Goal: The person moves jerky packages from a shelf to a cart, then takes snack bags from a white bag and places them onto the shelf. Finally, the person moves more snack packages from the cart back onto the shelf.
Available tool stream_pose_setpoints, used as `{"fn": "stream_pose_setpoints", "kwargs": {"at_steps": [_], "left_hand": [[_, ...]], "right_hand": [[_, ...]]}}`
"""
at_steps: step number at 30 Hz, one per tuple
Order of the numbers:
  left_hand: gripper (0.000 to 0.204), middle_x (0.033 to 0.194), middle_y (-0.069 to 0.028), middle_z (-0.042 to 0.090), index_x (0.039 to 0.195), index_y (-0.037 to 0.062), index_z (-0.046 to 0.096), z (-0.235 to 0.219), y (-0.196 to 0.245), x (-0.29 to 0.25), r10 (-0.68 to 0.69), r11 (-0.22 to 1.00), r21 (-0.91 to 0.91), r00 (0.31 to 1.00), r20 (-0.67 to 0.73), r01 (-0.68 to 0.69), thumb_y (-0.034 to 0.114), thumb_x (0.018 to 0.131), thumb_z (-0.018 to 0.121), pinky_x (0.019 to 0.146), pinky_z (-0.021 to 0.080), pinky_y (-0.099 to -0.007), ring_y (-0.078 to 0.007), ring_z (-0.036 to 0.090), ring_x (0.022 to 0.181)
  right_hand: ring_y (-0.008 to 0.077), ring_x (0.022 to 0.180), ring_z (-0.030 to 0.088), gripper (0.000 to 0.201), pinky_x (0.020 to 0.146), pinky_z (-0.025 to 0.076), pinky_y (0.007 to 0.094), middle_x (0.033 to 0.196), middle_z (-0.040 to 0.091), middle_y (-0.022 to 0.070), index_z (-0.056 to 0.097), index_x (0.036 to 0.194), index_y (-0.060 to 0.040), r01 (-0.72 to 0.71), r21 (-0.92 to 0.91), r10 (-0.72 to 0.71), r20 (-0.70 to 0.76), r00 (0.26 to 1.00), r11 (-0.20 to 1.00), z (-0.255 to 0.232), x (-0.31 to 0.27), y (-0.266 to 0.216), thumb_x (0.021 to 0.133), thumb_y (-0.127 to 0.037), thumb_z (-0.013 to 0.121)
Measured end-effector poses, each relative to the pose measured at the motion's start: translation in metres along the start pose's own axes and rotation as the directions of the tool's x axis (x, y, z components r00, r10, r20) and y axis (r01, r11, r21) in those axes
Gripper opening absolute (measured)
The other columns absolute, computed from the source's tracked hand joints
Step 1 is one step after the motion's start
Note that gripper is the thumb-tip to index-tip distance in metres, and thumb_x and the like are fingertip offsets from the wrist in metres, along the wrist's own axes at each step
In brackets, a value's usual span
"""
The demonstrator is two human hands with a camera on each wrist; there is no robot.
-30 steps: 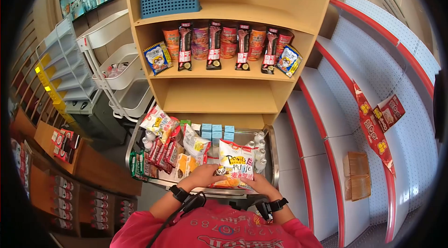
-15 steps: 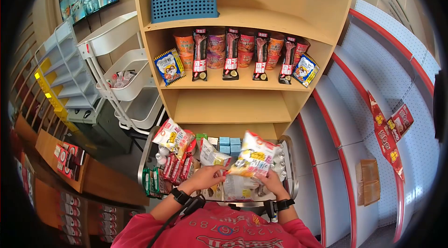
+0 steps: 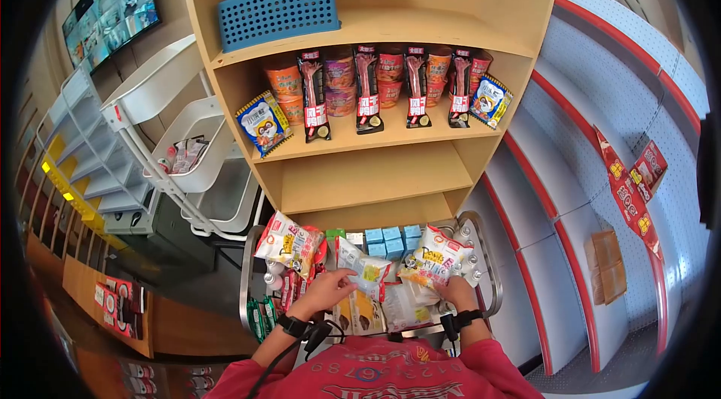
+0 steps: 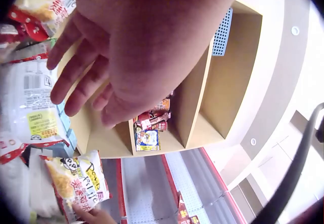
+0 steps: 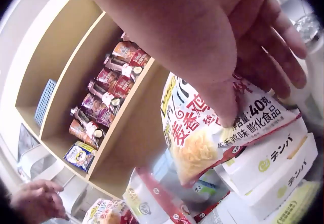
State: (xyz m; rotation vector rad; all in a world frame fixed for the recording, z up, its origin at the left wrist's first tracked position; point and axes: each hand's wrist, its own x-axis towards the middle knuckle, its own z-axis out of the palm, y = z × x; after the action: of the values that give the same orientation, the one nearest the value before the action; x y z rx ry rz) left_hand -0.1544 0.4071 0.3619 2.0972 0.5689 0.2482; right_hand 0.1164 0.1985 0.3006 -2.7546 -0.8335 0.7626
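Observation:
My right hand (image 3: pixel 457 293) holds the lower right corner of a white and yellow snack bag (image 3: pixel 432 258), its thumb across the printed front in the right wrist view. That bag leans among goods at the right side of a metal-railed cart (image 3: pixel 492 267). My left hand (image 3: pixel 330 292), fingers loosely bent and holding nothing, hovers beside a second snack bag (image 3: pixel 362 267) with its pale back up. A third snack bag (image 3: pixel 289 243) lies at the cart's left. White cartons (image 5: pixel 276 158) are under the held bag in the right wrist view.
Light blue boxes (image 3: pixel 392 240) and white bottles (image 3: pixel 469 258) fill the cart's back and right. Behind it, a wooden shelf unit (image 3: pixel 360 181) bears cup noodles (image 3: pixel 339 72), black packets (image 3: pixel 314 98) and a blue basket (image 3: pixel 279 14). A white trolley (image 3: pixel 197 151) stands left; red-edged shelves (image 3: pixel 541 249) stand right.
The snack bag was lifted in both hands, then moved right and down into the cart's right side. My left hand has let go of it; the pale-backed bag beside it shows more fully.

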Motion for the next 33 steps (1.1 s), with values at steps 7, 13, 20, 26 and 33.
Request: {"fn": "stream_pose_setpoints", "kwargs": {"at_steps": [7, 13, 20, 26, 33], "left_hand": [[0.032, 0.076, -0.0119, 0.063, 0.106, 0.0055, 0.058, 0.002, -0.002, 0.034, 0.018, 0.999, 0.034, 1.0, -0.004, -0.018, 0.024, 0.08, 0.061, 0.064, 0.049, -0.0322, -0.0233, 0.062, 0.07], [0.033, 0.078, -0.013, 0.063, 0.105, 0.0055, 0.059, -0.037, -0.007, 0.088, -0.036, 0.972, 0.223, 0.984, -0.176, 0.076, 0.026, 0.079, 0.061, 0.064, 0.049, -0.035, -0.0261, 0.062, 0.069], [0.047, 0.102, -0.0209, 0.057, 0.114, -0.0023, 0.05, -0.113, -0.022, 0.192, 0.024, 0.952, 0.259, 0.801, -0.598, 0.164, 0.018, 0.074, 0.064, 0.075, 0.047, -0.0375, -0.0306, 0.059, 0.084], [0.065, 0.109, -0.025, 0.053, 0.12, -0.0092, 0.039, -0.176, -0.044, 0.286, 0.022, 0.992, 0.088, 0.572, -0.82, 0.089, 0.013, 0.067, 0.068, 0.086, 0.043, -0.0379, -0.0352, 0.054, 0.099], [0.076, 0.084, -0.013, 0.062, 0.126, -0.0068, 0.033, -0.189, -0.016, 0.305, -0.216, 0.971, -0.238, 0.537, -0.816, 0.029, 0.01, 0.065, 0.075, 0.044, 0.047, -0.0273, -0.0161, 0.059, 0.057]], "right_hand": [[0.03, 0.087, 0.062, 0.061, 0.075, 0.049, 0.0393, 0.091, 0.064, 0.0177, 0.065, 0.091, -0.0013, -0.021, -0.222, 0.025, 0.013, 1.0, 0.975, -0.029, 0.003, 0.002, 0.067, -0.057, 0.063], [0.0307, 0.081, 0.063, 0.048, 0.07, 0.049, 0.0398, 0.08, 0.065, 0.0157, 0.068, 0.075, -0.005, 0.074, -0.225, -0.095, -0.083, 0.992, 0.972, -0.069, 0.031, -0.003, 0.07, -0.053, 0.064], [0.0314, 0.08, 0.059, 0.041, 0.068, 0.047, 0.0412, 0.087, 0.061, 0.0122, 0.06, 0.087, -0.0079, 0.207, -0.018, -0.199, -0.369, 0.908, 0.978, -0.058, 0.069, -0.025, 0.061, -0.035, 0.076], [0.0299, 0.09, 0.054, 0.046, 0.074, 0.045, 0.0399, 0.092, 0.059, 0.0115, 0.062, 0.092, -0.0069, 0.376, -0.126, -0.395, -0.369, 0.841, 0.918, -0.061, 0.075, -0.033, 0.058, -0.034, 0.078], [0.0297, 0.088, 0.057, 0.045, 0.074, 0.045, 0.0398, 0.093, 0.059, 0.0117, 0.064, 0.09, -0.0067, 0.462, -0.119, -0.467, -0.413, 0.782, 0.879, -0.056, 0.088, -0.022, 0.058, -0.034, 0.078]]}}
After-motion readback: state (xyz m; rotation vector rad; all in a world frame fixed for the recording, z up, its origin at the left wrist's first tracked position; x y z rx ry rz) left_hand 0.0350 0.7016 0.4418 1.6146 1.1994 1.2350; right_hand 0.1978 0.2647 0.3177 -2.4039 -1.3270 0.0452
